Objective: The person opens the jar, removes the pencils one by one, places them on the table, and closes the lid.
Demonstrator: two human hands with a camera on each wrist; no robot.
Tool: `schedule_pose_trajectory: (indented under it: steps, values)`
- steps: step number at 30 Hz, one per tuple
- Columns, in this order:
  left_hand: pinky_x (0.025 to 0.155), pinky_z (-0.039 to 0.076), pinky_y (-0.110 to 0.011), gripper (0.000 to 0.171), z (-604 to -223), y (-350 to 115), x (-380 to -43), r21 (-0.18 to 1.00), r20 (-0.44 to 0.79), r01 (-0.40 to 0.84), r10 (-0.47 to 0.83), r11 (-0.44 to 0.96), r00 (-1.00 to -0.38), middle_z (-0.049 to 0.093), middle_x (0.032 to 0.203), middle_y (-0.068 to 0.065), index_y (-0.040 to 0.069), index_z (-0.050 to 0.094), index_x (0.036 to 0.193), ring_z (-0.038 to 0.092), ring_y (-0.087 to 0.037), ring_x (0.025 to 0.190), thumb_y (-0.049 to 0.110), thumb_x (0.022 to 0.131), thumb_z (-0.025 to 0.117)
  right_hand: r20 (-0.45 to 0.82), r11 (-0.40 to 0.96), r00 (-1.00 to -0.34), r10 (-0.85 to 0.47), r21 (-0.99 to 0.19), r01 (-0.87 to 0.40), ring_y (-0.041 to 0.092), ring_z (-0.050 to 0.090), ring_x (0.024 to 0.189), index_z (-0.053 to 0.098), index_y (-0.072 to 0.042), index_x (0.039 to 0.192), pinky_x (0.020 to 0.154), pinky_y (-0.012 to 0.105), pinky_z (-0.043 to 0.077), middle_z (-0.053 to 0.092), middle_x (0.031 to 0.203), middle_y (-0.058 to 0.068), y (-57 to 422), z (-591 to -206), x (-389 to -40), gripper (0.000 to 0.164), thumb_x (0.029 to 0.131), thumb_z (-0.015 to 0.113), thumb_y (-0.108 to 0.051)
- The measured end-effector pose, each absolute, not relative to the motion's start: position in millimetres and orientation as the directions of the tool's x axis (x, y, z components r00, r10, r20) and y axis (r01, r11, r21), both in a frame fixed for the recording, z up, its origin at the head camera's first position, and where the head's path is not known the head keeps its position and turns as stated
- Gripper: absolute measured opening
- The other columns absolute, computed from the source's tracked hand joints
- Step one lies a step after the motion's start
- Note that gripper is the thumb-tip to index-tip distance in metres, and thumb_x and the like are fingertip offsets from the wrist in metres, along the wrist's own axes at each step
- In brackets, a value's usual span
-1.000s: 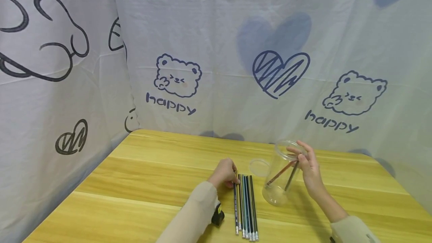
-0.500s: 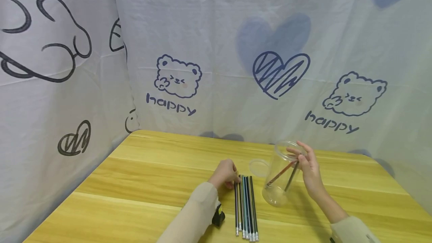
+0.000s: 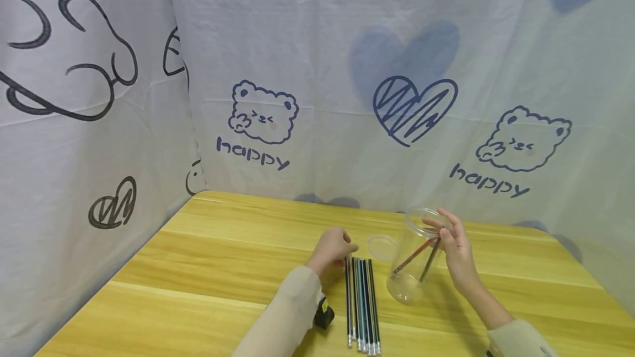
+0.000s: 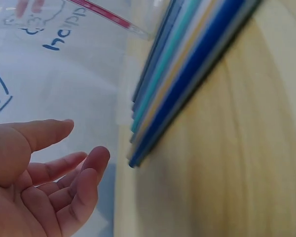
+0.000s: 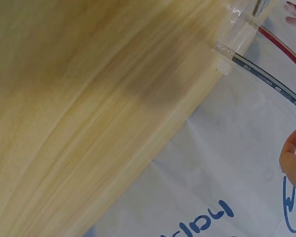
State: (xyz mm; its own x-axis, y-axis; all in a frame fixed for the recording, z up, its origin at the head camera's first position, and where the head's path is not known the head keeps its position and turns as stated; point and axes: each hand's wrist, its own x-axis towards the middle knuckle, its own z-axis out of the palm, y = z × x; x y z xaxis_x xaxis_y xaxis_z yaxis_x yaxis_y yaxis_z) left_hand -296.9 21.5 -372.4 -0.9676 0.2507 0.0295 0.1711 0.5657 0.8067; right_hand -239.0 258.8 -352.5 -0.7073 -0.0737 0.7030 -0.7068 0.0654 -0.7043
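Note:
My left hand (image 3: 334,248) hovers at the far ends of a row of pencils (image 3: 364,307) lying side by side on the table. In the left wrist view, thumb and fingers (image 4: 96,160) stand apart with nothing between them, just short of the dark and coloured pencil tips. My right hand (image 3: 457,260) grips a clear plastic jar (image 3: 403,290) near its open rim, thumb on the near side. Inside lean a red pencil (image 3: 413,257) and a dark pencil (image 3: 429,260); lettering shows on the dark one in the right wrist view.
A clear round lid (image 3: 382,247) lies flat on the wooden table (image 3: 208,269), behind the row and left of the jar. Along the table's far edge hangs a white printed cloth (image 3: 337,153). A black wrist device (image 3: 323,315) sits at the left sleeve.
My left hand has come off the far ends of the pencils, and its fingers have parted and risen slightly. The right hand and the jar stay put.

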Motion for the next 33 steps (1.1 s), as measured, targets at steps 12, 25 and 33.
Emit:
schedule_pose_trajectory:
  steps: [12, 25, 33]
  values:
    - [0.049, 0.051, -0.030, 0.021, -347.8, 33.4, -295.6, 0.823, 0.113, 0.243, 0.271, 0.514, -0.956, 0.060, 0.077, -0.008, -0.001, 0.062, 0.098, 0.060, -0.021, 0.055, 0.015, 0.084, 0.062, 0.650, 0.085, -0.760, -0.028, -0.756, -0.649, 0.010, 0.057, 0.095, 0.030, -0.005, 0.136, 0.077, 0.019, 0.044, 0.060, 0.111, -0.004, 255.6, -350.1, -235.9, 0.040, 0.096, 0.029, -0.006]
    - [0.061, 0.048, -0.024, 0.021, -315.6, 49.1, -283.7, 0.725, 0.275, 0.409, 0.311, 0.554, -0.910, 0.062, 0.089, -0.003, 0.006, 0.065, 0.099, 0.057, -0.014, 0.077, 0.021, 0.086, 0.059, 0.716, 0.023, -0.695, -0.068, -0.695, -0.718, 0.010, 0.057, 0.096, 0.030, 0.002, 0.133, 0.077, 0.019, 0.045, 0.059, 0.113, 0.000, 257.4, -352.2, -240.1, 0.038, 0.096, 0.029, -0.002]
    - [0.066, 0.047, -0.022, 0.021, -296.3, 59.3, -275.6, 0.784, 0.369, 0.482, 0.330, 0.392, -0.869, 0.062, 0.087, 0.003, 0.010, 0.065, 0.098, 0.056, -0.009, 0.077, 0.026, 0.088, 0.057, 0.731, 0.010, -0.676, -0.090, -0.678, -0.735, 0.010, 0.057, 0.097, 0.030, 0.000, 0.133, 0.078, 0.019, 0.045, 0.059, 0.114, 0.000, 258.6, -352.5, -241.4, 0.037, 0.096, 0.029, -0.004]
